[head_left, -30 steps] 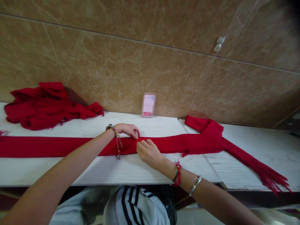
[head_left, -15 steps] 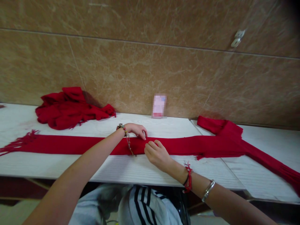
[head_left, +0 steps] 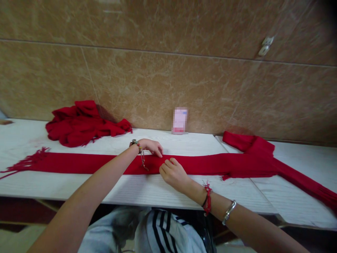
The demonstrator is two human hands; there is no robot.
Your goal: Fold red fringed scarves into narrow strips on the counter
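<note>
Head view, and from out here I'm on the red scarf, laid flat and lengthwise across the pale surface, its fringe trailing off to the left. Here's the left hand at the scarf's far edge, fingers bent down toward the cloth; the right hand sits just beside it, over the near part, its grip curled inward. Whether either grip is pinching fabric, I cannot tell. Over to the right, red folds overlap the strip's end, and a narrow red length slants off toward the near corner; I can't make out whether it's all one piece. Behind, left, a crumpled red cloth lies heaped by the brown wall. A blurred-out pinkish card stands upright near the wall, beyond the hands. Red cord and a silver bangle ride the right arm.
</note>
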